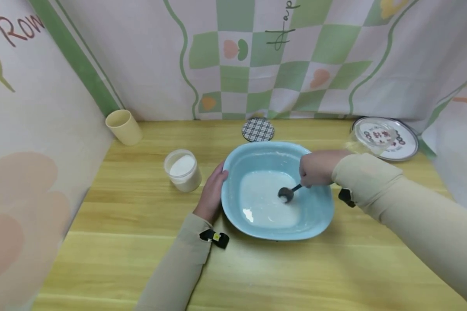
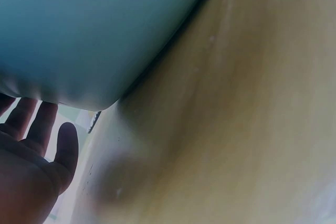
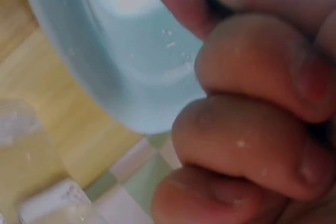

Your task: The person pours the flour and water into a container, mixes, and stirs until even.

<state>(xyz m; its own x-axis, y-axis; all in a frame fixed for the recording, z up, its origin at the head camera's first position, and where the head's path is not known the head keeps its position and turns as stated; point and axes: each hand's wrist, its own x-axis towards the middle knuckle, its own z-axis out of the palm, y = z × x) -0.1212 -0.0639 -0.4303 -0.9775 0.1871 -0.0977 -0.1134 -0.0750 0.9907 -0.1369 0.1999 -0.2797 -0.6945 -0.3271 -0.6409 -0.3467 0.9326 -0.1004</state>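
Observation:
In the head view my right hand (image 1: pixel 319 167) grips the dark handle of a spoon (image 1: pixel 286 194) over a light blue basin (image 1: pixel 229 207). White powder or liquid covers the basin's floor, and the spoon's bowl has some white in it. The right wrist view shows the fingers of my right hand (image 3: pixel 247 103) curled round the handle. At the basin's left side my left hand (image 1: pixel 213 190) holds the rim, a digit over the edge. From the left wrist, several fingers of my left hand (image 2: pixel 31 150) lie against the basin's outer wall.
A clear jar of white powder (image 1: pixel 184 175) stands left of the basin. Behind are a beige cup (image 1: pixel 124 128), a checked coaster (image 1: pixel 258 129) and, at right, a patterned plate (image 1: pixel 406 149) with a clear lid (image 1: pixel 373 134) over it. Printed cloth (image 1: pixel 151 77) hangs at the table's back.

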